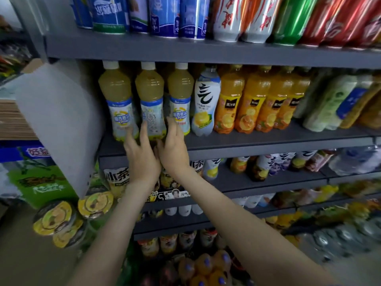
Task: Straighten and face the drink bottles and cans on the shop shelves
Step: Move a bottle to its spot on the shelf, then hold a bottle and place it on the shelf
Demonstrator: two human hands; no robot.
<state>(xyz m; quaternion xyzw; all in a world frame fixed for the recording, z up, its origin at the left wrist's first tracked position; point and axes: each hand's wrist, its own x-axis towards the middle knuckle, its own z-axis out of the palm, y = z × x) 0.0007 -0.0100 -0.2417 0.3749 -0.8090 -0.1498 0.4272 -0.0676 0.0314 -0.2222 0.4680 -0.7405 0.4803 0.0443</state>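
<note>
Your left hand (141,153) and right hand (174,150) are raised side by side at the front edge of the dark grey metal shelf (268,139), flanking the foot of the middle pale-yellow plastic bottle (151,93), which has a white cap. This bottle stands upright in a row of three alike. Its blue-and-white label is turned so that small print faces out, whereas the left bottle (116,93) and the right bottle (181,91) show their front logos. The fingers of both hands are extended and apart, curled round nothing. The left fingers (143,131) lie along the middle bottle's lower left side; the right fingers (172,125) reach into the gap on its right. Firm contact cannot be confirmed owing to blur. Just beside the right bottle stands a white lemon-printed bottle (206,100), then a row of orange juice bottles (231,100). Blue-and-white cans (162,15) occupy the shelf above.
</note>
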